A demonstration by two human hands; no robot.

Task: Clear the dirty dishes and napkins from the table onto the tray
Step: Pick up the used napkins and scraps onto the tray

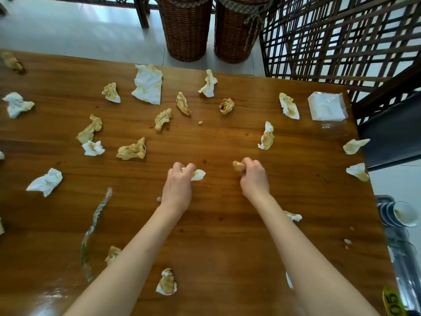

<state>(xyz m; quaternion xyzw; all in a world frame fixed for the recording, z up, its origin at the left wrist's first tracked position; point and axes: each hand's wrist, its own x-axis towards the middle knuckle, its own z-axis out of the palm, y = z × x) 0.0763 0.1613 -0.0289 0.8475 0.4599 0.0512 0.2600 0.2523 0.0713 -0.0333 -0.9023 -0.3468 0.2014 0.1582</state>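
Dozens of crumpled, stained napkins litter a broad wooden table (227, 201) that fills most of the frame, its far edge running across the upper part of the picture. Beyond that edge, two tall wicker baskets (185, 28) stand side by side at the top centre on a pale tiled floor, next to a dark wooden lattice screen (337, 42) in the upper right. A dark chair seat (391, 137) sits off the table's right edge. At the lower right, beside the table, a grey tray (403, 265) holds stacked dishes and a white cup (404, 214) lying on its side.

On the table, a flat pack of clean white napkins (327, 106) lies at the upper right corner. The largest loose piece, a half-open stained napkin (149, 84), rests at the upper centre. A long twisted clear plastic wrapper (94, 226) stretches along the lower left.

Two bare forearms reach in from the bottom of the frame. The left hand (178, 184), at centre, has its fingers curled round a white-and-tan napkin (198, 174) that touches the tabletop. The right hand (254, 176), just right of centre, clenches its fingers on a small brownish wad (238, 165). Small crumbs dot the wood near the right edge.
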